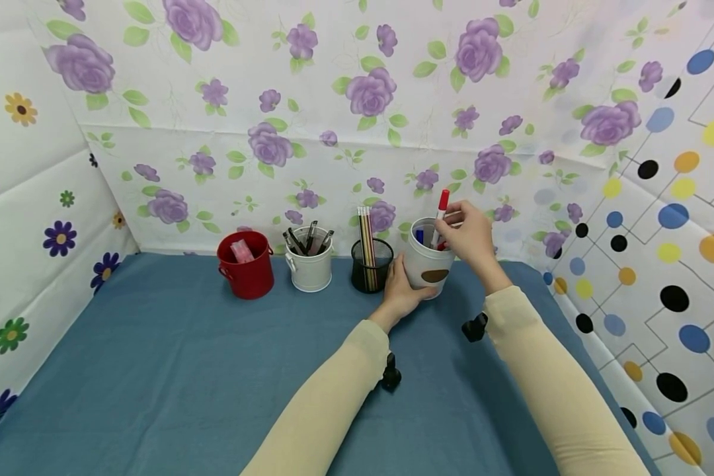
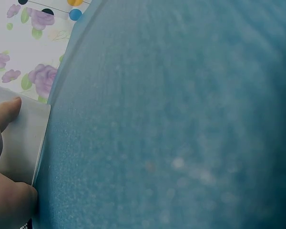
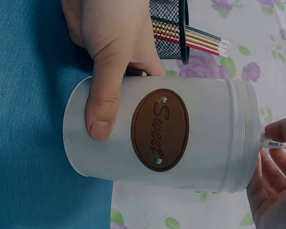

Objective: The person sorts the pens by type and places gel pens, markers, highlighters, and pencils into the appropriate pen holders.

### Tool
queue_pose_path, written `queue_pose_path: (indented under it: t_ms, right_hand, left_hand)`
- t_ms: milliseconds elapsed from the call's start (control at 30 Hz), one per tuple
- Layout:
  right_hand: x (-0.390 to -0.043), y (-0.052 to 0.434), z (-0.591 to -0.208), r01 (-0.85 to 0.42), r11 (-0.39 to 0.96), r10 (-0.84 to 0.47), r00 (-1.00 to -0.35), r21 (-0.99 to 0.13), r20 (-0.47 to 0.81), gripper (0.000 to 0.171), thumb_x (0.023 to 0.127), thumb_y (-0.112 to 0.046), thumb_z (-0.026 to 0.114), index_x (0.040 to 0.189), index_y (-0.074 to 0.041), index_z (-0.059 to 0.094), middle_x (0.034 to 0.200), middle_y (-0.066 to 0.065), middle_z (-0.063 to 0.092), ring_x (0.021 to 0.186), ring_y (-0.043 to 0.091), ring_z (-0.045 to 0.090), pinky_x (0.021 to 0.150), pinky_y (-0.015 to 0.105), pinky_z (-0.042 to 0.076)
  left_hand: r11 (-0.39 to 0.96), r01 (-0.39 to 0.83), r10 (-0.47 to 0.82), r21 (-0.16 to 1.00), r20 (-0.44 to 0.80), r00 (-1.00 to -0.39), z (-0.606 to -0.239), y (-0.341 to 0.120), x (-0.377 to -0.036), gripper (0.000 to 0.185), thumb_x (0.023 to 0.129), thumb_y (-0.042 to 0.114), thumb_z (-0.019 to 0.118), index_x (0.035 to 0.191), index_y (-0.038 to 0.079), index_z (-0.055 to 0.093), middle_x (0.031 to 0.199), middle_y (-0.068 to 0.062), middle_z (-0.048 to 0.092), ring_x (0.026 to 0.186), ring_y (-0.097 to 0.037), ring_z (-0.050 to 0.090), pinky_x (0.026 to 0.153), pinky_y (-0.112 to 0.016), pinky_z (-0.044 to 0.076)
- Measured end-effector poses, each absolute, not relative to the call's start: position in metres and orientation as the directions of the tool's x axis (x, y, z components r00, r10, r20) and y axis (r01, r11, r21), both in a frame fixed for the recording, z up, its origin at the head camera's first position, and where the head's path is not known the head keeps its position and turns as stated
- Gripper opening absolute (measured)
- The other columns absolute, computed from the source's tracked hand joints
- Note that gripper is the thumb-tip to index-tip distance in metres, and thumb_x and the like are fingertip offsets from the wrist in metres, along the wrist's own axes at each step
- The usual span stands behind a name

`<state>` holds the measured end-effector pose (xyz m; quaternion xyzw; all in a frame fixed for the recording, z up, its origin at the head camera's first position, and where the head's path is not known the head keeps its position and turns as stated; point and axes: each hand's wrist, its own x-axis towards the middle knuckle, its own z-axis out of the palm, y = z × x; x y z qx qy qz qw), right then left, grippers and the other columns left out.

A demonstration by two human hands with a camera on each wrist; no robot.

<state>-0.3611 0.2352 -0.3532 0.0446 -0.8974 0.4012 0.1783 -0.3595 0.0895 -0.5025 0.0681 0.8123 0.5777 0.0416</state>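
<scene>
Your right hand (image 1: 471, 233) pinches a red marker (image 1: 441, 213) by its upper barrel, its tip down in the white tin (image 1: 430, 264) that stands near the table's (image 1: 155, 370) back edge, toward the right corner. The marker looks light, stiff and smooth — likely to slip, so hold it at mid-barrel rather than by the cap. The tin seems thin metal and easily tipped; your left hand (image 1: 400, 291) wraps its lower wall, thumb (image 3: 101, 102) across the front — a firm, closed hold low down.
</scene>
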Motion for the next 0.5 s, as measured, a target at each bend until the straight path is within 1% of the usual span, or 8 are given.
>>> queue_pose_path:
  t_ms: [133,167,233,367,500]
  right_hand:
    - [-0.3615,0.2358,-0.3538,-0.2,0.686,0.068,-0.94,-0.699,0.335,0.032,0.101,-0.023,0.07,0.128,-0.006,0.064,0.116,0.018,0.075,0.099,0.033,0.075,0.077,0.047,0.065]
    - [-0.3615,0.2358,-0.3537,-0.198,0.686,0.068,-0.941,-0.7,0.333,0.032,0.101,-0.022,0.07,0.128,-0.007,0.064,0.116,0.018,0.075,0.098,0.033,0.076,0.076,0.046,0.065]
    - [-0.3623,0.2361,-0.3537,-0.199,0.676,0.068,-0.942,-0.71,0.329,0.031,0.101,-0.02,0.069,0.128,-0.006,0.065,0.115,0.018,0.075,0.095,0.034,0.076,0.074,0.043,0.065]
    - [-0.3614,0.2364,-0.3536,-0.207,0.651,0.074,-0.94,-0.73,0.332,0.029,0.1,-0.017,0.066,0.126,-0.005,0.066,0.113,0.018,0.076,0.091,0.035,0.077,0.066,0.031,0.063]
    - [-0.3578,0.2381,-0.3541,-0.226,0.645,0.08,-0.93,-0.73,0.359,0.026,0.1,-0.017,0.064,0.124,-0.006,0.067,0.111,0.017,0.077,0.092,0.034,0.077,0.063,0.024,0.06]
  left_hand:
    - [0.313,0.069,0.161,0.947,0.019,-0.987,-0.5049,0.0898,-0.361,0.116,0.087,0.033,0.091,0.172,0.023,0.011,0.174,-0.007,0.023,0.158,-0.029,0.029,0.128,-0.048,0.028]
    - [0.311,0.07,0.161,0.948,0.02,-0.987,-0.5043,0.0895,-0.3605,0.116,0.087,0.032,0.09,0.172,0.023,0.011,0.174,-0.007,0.023,0.158,-0.029,0.029,0.128,-0.048,0.028]
    - [0.308,0.071,0.165,0.949,0.02,-0.986,-0.5027,0.089,-0.3597,0.116,0.088,0.032,0.09,0.172,0.023,0.011,0.174,-0.007,0.022,0.158,-0.029,0.028,0.129,-0.048,0.027]
    - [0.307,0.079,0.167,0.948,0.028,-0.986,-0.5031,0.0886,-0.3596,0.116,0.088,0.032,0.09,0.172,0.022,0.011,0.174,-0.007,0.022,0.158,-0.029,0.028,0.129,-0.049,0.027]
    - [0.303,0.083,0.165,0.949,0.033,-0.986,-0.5054,0.0891,-0.3607,0.116,0.087,0.033,0.091,0.172,0.023,0.011,0.174,-0.007,0.023,0.158,-0.029,0.029,0.129,-0.049,0.027]
